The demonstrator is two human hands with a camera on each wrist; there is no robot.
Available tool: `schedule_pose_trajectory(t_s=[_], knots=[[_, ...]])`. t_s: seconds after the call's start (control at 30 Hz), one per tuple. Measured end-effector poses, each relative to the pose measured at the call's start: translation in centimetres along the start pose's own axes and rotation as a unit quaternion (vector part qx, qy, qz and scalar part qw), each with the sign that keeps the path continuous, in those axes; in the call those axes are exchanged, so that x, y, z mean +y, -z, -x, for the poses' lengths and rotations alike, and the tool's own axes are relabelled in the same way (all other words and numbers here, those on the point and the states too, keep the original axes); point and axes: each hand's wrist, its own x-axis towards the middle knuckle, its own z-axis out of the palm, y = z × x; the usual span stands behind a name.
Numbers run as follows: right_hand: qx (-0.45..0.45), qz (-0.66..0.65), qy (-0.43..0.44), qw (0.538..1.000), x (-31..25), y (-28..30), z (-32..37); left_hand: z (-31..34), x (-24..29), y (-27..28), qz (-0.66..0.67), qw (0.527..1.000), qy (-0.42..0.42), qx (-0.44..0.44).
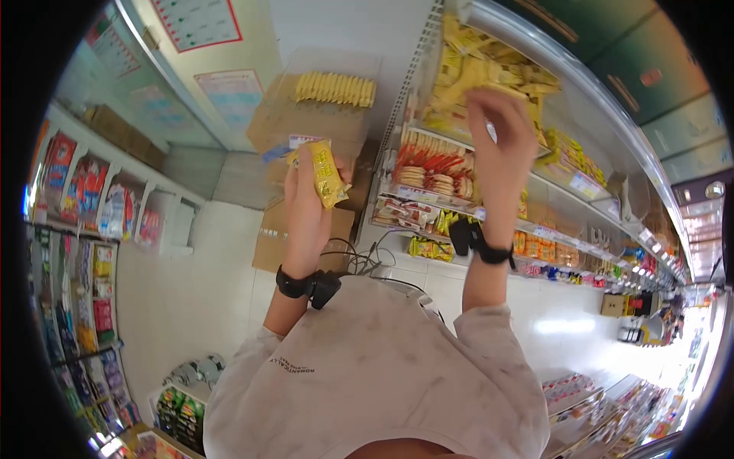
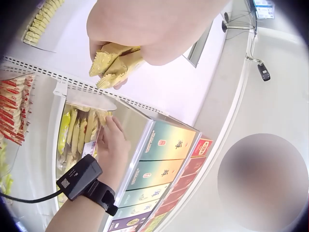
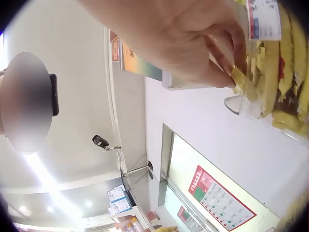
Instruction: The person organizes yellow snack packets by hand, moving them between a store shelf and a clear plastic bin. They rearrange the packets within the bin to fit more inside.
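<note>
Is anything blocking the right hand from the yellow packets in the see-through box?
Nothing visible: the right hand seems to pinch a yellow packet at the edge of the see-through box. A price tag hides part of some other packets, but not that one.

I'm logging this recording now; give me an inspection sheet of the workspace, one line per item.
Surface: stocked shop shelving; a clear bin holds yellow packets.
Job's things: held packets, yellow, at least two; bin packets; a packet row, also yellow, in a clear box.
Clutter: a cardboard box on the floor.
Hands: left hand grips the held packets; right hand is at the bin, apparently pinching one packet's end.
Cables: dark cables lie in loose loops beside the cardboard box; where they lead is unclear.
Surroundings: pale floor, a wall poster with a red border, a stocked rack.
</note>
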Motion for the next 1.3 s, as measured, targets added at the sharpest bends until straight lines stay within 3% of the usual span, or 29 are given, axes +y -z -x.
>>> schedule_pose_trajectory(t_s=[0.1, 0.17, 0.27, 0.37, 0.47, 0.5, 0.53, 0.63, 0.7, 0.83, 0.97, 1.07, 1.17, 1.27, 1.3], knots=[[-0.031, -0.006, -0.008, 0.999, -1.8, -2.0, 3.2, -0.5, -1.3, 0.6, 0.008, 1.000, -0.010, 0.014], [-0.039, 0.149, 0.060, 0.986, -1.0, -4.8, 2.9, -1.7, -3.1, -1.7, 0.008, 1.000, -0.018, 0.017], [-0.028, 0.149, 0.014, 0.988, 2.3, -8.1, 2.2, -6.3, -5.6, -4.1, 0.027, 0.998, -0.024, -0.047], [0.000, 0.045, -0.061, 0.997, 1.0, -8.2, 2.6, -8.1, -4.3, -6.5, 0.042, 0.996, -0.078, -0.026], [-0.028, -0.010, -0.034, 0.999, 1.6, -5.5, 4.4, -9.0, -4.0, -0.8, -0.034, 0.996, 0.030, -0.072], [-0.063, -0.026, -0.065, 0.996, 1.9, -4.3, 5.1, -8.8, -3.8, 2.3, -0.033, 0.996, 0.065, -0.056], [-0.098, -0.039, -0.095, 0.990, 2.0, -2.8, 6.3, -8.6, -3.1, 5.5, -0.051, 0.997, 0.053, -0.028], [-0.090, -0.011, -0.112, 0.990, 1.6, -0.5, 8.9, -5.7, 0.0, 11.1, -0.077, 0.994, 0.061, 0.043], [-0.083, -0.037, -0.114, 0.989, 1.2, 0.6, 9.5, -3.7, 1.0, 14.1, -0.009, 0.996, 0.069, 0.064], [-0.051, -0.003, -0.128, 0.991, 0.7, 2.0, 9.6, -0.5, 2.7, 13.4, -0.081, 0.991, 0.052, 0.096], [0.065, 0.012, -0.088, 0.994, 0.1, 2.7, 5.6, 0.6, 2.4, 13.3, -0.098, 0.990, 0.051, 0.091], [0.001, 0.162, -0.010, 0.987, 0.5, 1.7, 1.1, 0.8, 2.8, 12.7, -0.103, 0.990, 0.059, 0.077], [-0.046, 0.146, -0.064, 0.986, 2.3, -0.3, -2.0, 1.0, 3.2, 12.6, -0.106, 0.990, 0.070, 0.057], [-0.086, 0.203, -0.169, 0.961, 3.5, -2.1, -3.6, 1.1, 4.1, 12.5, -0.109, 0.991, 0.067, 0.044], [-0.082, 0.239, -0.159, 0.954, 4.0, -2.5, -3.9, 1.0, 4.4, 12.6, -0.108, 0.991, 0.064, 0.042]])
